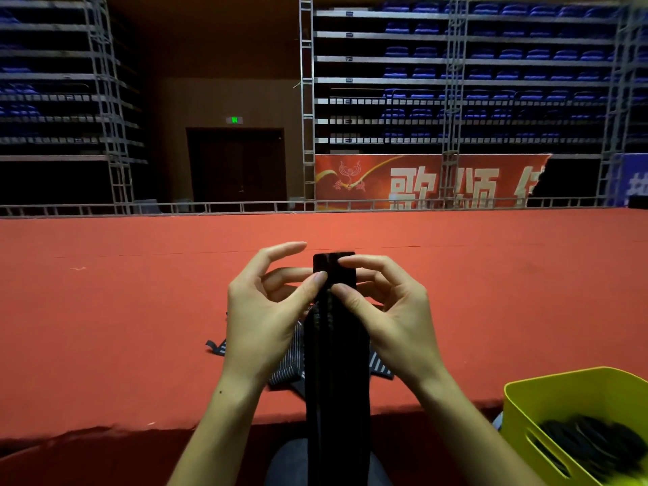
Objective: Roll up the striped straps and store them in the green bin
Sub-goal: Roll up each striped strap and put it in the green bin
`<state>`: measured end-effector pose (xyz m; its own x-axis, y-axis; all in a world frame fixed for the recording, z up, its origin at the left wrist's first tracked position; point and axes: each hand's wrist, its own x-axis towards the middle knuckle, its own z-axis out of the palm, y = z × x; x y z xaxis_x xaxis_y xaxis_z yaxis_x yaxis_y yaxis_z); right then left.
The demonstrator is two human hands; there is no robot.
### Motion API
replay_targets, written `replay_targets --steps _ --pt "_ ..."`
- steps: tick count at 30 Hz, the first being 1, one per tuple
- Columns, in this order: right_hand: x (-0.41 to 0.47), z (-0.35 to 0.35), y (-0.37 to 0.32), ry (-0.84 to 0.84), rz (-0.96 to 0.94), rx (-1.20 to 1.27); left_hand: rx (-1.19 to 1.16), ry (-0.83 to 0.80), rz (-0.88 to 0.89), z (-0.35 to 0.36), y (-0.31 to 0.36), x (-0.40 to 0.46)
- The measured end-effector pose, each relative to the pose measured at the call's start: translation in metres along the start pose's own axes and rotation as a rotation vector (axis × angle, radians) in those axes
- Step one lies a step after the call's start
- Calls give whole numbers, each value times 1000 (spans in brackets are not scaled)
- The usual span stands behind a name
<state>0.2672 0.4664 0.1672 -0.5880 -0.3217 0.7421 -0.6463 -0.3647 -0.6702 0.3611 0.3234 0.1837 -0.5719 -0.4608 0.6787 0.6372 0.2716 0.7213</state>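
Observation:
A long dark striped strap (336,373) hangs upright in the middle of the view, its top end folded over. My left hand (266,317) pinches that top end from the left with thumb and fingers. My right hand (382,310) pinches it from the right, thumb on the front. The strap runs down past my wrists toward my lap. More striped straps (291,366) lie in a loose heap on the red carpet behind my hands. The green bin (547,398) stands at the lower right with several dark rolled straps (596,443) inside.
The red carpeted stage (140,310) stretches ahead to a metal rail (210,206). Its front edge runs just before my forearms. Beyond are truss towers, a red banner, blue seats and a dark doorway.

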Motion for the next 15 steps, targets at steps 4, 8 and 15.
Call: replay_targets --steps 4,8,15 --pt "7 4 1 -15 -11 16 21 4 40 -1 0 7" --pt "20 6 8 -11 -34 9 41 -10 60 0 -6 24" --pt "47 13 45 -19 -14 14 101 -15 38 -8 -45 46"
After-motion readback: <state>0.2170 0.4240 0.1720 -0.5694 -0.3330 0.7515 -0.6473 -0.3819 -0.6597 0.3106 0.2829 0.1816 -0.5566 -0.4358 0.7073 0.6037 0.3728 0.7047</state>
